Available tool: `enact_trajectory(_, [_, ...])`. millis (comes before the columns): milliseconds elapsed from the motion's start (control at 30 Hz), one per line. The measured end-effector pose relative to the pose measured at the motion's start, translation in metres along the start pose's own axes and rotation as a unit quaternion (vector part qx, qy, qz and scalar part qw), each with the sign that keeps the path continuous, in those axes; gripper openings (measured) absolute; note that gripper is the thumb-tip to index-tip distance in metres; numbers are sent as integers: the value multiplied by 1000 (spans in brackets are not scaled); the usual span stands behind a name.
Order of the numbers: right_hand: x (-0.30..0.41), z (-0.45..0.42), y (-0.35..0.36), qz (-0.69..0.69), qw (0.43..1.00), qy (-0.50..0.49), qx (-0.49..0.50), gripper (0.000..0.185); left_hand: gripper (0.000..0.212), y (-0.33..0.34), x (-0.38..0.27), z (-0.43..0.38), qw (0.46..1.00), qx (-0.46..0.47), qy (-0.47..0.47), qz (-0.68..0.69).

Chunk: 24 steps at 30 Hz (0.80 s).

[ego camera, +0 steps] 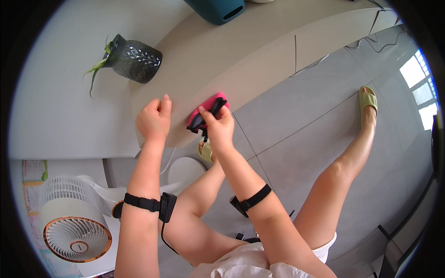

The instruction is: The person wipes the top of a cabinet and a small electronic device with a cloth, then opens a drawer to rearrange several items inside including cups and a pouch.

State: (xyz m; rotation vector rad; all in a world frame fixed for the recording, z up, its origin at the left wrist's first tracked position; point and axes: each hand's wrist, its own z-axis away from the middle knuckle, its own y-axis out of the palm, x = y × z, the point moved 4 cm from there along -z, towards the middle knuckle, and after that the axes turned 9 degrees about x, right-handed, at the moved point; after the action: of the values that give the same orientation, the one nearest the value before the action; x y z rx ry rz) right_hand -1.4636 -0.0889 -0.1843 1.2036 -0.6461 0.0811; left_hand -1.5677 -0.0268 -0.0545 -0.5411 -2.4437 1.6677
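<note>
My right hand [221, 128] grips the black plastic handle piece [217, 106] of a pink cleaning pad [210, 101]. Thumb on one side, the fingers wrap behind it, partly hidden. The pad is over the near end of a low beige cabinet [194, 76]; I cannot tell whether it touches the surface. To its left my left hand [154, 118] is curled into a fist with the thumb up, and nothing shows in it. Beyond that fist, a dark glass vase [140, 60] with green leaves stands on the cabinet against the wall.
A teal container [219, 10] stands farther along the cabinet. At lower left is a white fan [76, 222] with copper-coloured trim. Grey floor tiles [295, 114] extend to the right, with loose cables [379, 48] by the cabinet's far end. Green slippers [367, 99] are on my feet.
</note>
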Motion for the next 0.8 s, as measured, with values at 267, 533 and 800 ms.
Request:
enact_trajectory(267, [2, -34, -127, -62, 984, -31, -164, 19, 47, 1, -3, -1, 1000, 11, -14, -6])
enact_trajectory(533, [3, -8, -52, 34, 988, -139, -63, 9, 46, 5, -9, -3, 1000, 7, -2, 1])
enact_trajectory(800, [59, -89, -119, 0, 964, -221, -147, 12, 45, 2, -4, 0, 1000, 11, -13, -12])
